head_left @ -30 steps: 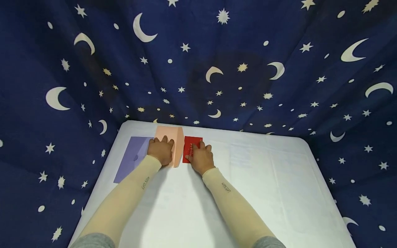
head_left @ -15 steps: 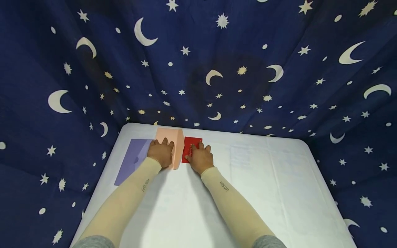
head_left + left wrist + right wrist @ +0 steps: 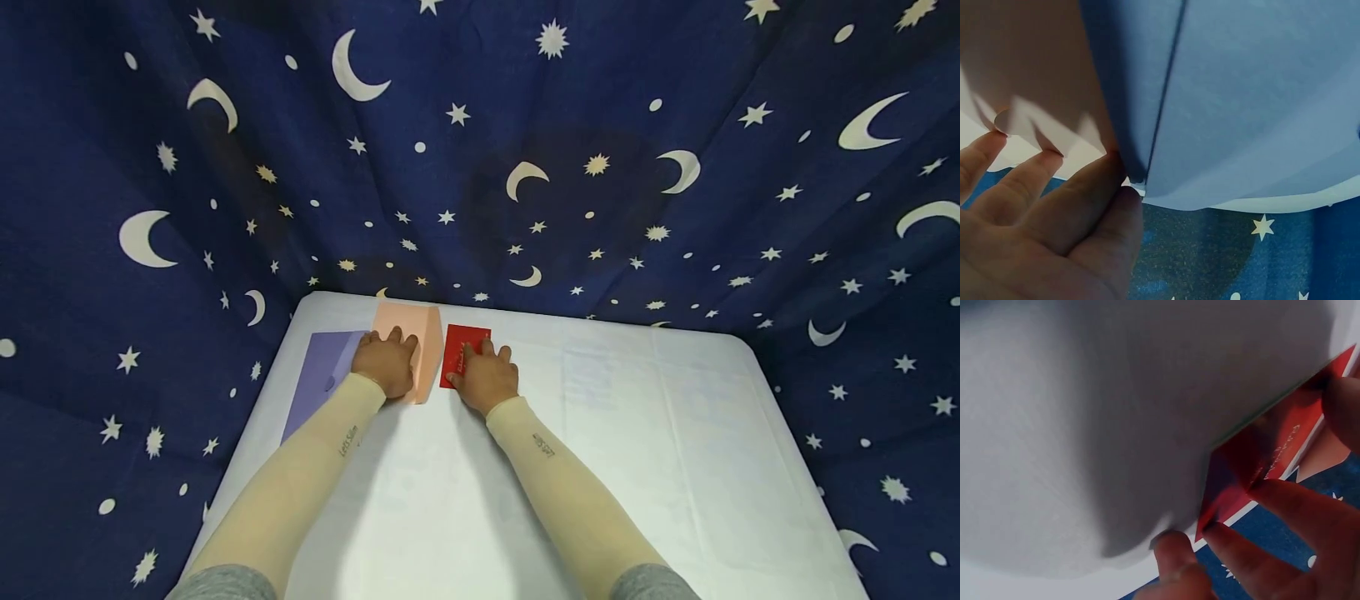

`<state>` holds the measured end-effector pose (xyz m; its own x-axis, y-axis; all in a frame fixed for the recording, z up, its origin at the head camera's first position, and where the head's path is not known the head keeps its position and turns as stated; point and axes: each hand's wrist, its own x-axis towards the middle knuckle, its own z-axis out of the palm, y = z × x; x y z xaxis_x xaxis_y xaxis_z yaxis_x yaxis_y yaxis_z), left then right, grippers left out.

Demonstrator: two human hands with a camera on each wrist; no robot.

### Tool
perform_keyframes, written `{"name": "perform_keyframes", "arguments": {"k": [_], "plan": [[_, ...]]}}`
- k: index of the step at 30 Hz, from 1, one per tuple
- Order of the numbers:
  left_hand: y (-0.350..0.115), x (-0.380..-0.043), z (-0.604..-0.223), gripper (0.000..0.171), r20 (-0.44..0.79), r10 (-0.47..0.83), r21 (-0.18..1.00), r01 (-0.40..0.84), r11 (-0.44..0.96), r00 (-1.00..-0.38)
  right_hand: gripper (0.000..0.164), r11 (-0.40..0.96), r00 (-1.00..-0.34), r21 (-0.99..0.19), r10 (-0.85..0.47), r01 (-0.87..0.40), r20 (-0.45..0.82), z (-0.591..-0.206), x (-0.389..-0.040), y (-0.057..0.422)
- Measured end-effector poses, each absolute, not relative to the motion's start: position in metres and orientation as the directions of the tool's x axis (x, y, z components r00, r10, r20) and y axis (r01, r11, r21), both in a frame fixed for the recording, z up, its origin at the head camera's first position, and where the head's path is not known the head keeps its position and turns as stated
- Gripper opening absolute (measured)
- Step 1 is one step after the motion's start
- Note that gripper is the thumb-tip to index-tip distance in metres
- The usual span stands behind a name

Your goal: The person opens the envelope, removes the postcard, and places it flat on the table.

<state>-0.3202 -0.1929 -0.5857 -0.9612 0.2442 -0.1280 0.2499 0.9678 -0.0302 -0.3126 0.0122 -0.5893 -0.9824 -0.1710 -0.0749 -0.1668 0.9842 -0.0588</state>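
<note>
My left hand (image 3: 384, 367) lies on a peach envelope (image 3: 431, 354) near the far edge of the table, fingers spread over it. In the left wrist view, the fingertips of my left hand (image 3: 1054, 231) press on the peach paper beside the purple envelope (image 3: 1241, 94). That purple envelope (image 3: 322, 367) lies to the left, its lower part hidden by my forearm. My right hand (image 3: 487, 382) rests on a red card (image 3: 456, 343) with gold writing. In the right wrist view, several fingertips of this hand (image 3: 1304, 550) touch the red card (image 3: 1279, 444), and one finger touches the white surface.
A white-covered table (image 3: 622, 467) with rounded corners lies under both hands. Behind it and at both sides hangs a dark blue curtain (image 3: 420, 183) with moons and stars. A narrow white strip separates the peach envelope from the red card.
My left hand has slid slightly left with the peach envelope, and the purple envelope has shifted left too. The gap to the red card is a little wider. My right hand stays on the card.
</note>
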Motion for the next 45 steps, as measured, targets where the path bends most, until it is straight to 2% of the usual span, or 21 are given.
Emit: {"name": "perform_keyframes", "arguments": {"k": [27, 33, 37, 40, 45], "plan": [[-0.206, -0.317, -0.581, 0.061, -0.127, 0.214, -0.008, 0.217, 0.976, -0.969, 0.075, 0.985, -0.986, -0.065, -0.164, -0.162, -0.032, -0.594, -0.316, 0.003], [-0.208, -0.312, -0.589, 0.054, -0.035, 0.225, -0.047, 0.226, 0.973, -0.974, 0.072, 0.982, -0.988, -0.109, -0.153, -0.152, -0.009, -0.592, -0.306, 0.006], [-0.215, -0.301, -0.585, 0.05, 0.054, 0.208, -0.012, 0.207, 0.978, -0.977, 0.074, 0.974, -0.988, -0.168, -0.15, -0.152, 0.021, -0.585, -0.291, 0.011], [-0.226, -0.291, -0.581, 0.056, 0.09, 0.14, 0.047, 0.144, 0.988, -0.986, 0.076, 0.967, -0.987, -0.2, -0.147, -0.156, 0.06, -0.578, -0.277, 0.017], [-0.256, -0.27, -0.584, 0.085, 0.043, -0.048, 0.136, -0.042, 0.99, -0.998, 0.077, 0.954, -0.984, -0.252, -0.143, -0.165, 0.102, -0.568, -0.251, 0.032]]}}
